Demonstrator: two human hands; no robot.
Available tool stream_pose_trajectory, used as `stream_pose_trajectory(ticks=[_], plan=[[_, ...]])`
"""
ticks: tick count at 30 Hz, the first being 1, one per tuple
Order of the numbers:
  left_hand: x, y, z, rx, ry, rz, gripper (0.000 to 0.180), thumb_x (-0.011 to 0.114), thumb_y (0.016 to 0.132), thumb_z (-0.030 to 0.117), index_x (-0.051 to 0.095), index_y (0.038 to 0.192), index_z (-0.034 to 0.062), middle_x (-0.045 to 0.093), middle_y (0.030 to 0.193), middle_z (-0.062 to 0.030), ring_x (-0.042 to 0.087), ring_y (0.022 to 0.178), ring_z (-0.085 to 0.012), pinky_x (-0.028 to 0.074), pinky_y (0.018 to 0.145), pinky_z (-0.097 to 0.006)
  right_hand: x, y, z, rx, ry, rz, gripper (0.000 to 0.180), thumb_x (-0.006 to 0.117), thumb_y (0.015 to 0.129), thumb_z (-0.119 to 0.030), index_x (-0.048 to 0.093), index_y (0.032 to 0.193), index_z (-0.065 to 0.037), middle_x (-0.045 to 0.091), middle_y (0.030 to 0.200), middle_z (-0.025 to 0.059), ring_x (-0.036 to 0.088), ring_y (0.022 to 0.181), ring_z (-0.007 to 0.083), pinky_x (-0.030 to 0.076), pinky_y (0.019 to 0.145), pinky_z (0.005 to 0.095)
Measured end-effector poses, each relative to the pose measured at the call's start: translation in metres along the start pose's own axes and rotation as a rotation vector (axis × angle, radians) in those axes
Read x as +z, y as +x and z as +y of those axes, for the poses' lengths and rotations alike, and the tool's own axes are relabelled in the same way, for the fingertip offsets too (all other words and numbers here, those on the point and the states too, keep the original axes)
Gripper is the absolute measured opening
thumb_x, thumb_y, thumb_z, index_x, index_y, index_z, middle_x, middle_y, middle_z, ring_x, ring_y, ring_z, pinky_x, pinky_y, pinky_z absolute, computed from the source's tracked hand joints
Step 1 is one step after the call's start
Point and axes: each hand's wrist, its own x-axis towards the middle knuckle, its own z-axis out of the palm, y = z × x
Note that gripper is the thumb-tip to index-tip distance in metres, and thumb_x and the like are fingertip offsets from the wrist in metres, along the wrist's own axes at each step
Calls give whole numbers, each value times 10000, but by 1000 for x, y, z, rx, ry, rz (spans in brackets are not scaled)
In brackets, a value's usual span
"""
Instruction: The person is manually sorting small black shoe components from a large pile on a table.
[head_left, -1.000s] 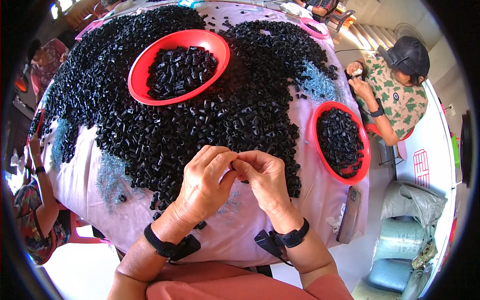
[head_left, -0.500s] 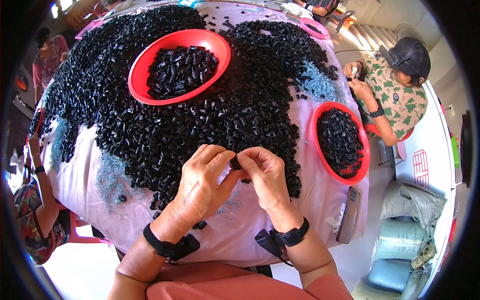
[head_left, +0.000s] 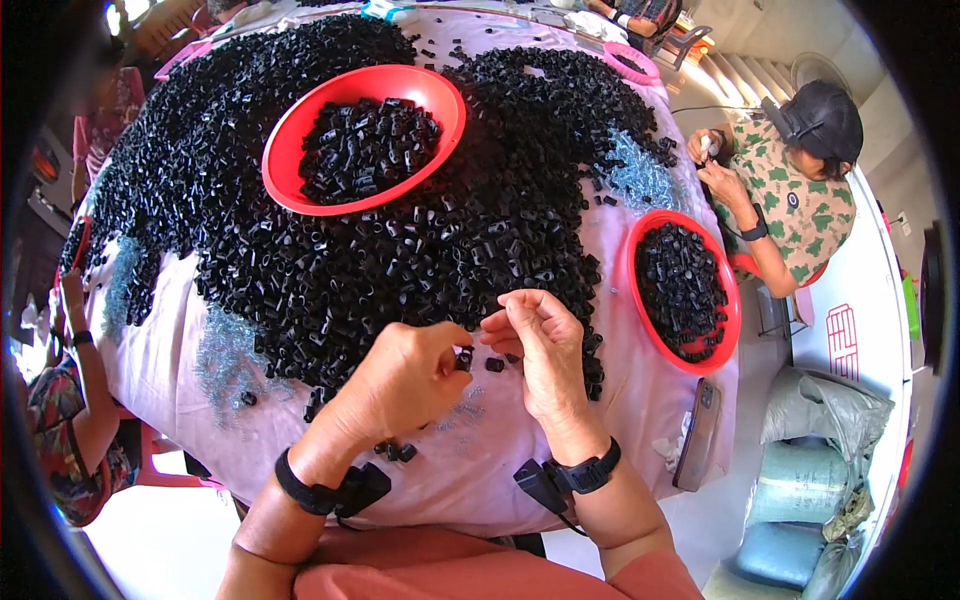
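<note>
My left hand (head_left: 405, 375) is closed, its fingers curled around a small black plastic piece (head_left: 463, 358) that shows at the fingertips. A short gap separates it from my right hand (head_left: 548, 350), whose thumb and index finger are bent together in a pinch; whatever lies between them is too small to make out. Both hands are over the near edge of a big heap of similar black hollow pieces (head_left: 400, 260). A loose black piece (head_left: 495, 365) lies on the cloth between the hands. Tiny clear bluish pieces (head_left: 462, 410) are scattered below them.
A red basin (head_left: 280, 165) with black pieces sits on the heap, and another red basin (head_left: 636, 290) stands at the right. More clear bluish pieces (head_left: 225, 360) lie at the left. A phone (head_left: 698, 435) rests near the right edge. A co-worker (head_left: 790, 190) sits at the right.
My hands have drawn apart. The black piece that was between both hands is now at my left fingertips; that hand has turned and dropped slightly, and the right has shifted right.
</note>
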Motion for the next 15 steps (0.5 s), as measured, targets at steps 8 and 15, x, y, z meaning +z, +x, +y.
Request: stream_pose_trajectory(ticks=[8, 15], plan=[[-19, 18, 0, 82, -620, 636, 638, 534, 909, -147, 376, 1509, 0, 520, 1405, -148, 575, 1276, -256, 487, 1020, -332, -1, 2, 1, -12, 43, -16, 175, 620, 1026, -200, 641, 1089, -38, 727, 896, 91, 702, 756, 135, 547, 673, 242], [0, 10, -7, 162, -68, 326, 191, 640, 876, -60, 690, 1061, -66, 700, 1004, -164, 714, 863, -235, 561, 732, -326, -4, 2, 1, -98, 67, 56, 192, 598, 1038, -215, 641, 1112, -43, 722, 919, 89, 686, 741, 111, 519, 643, 213]])
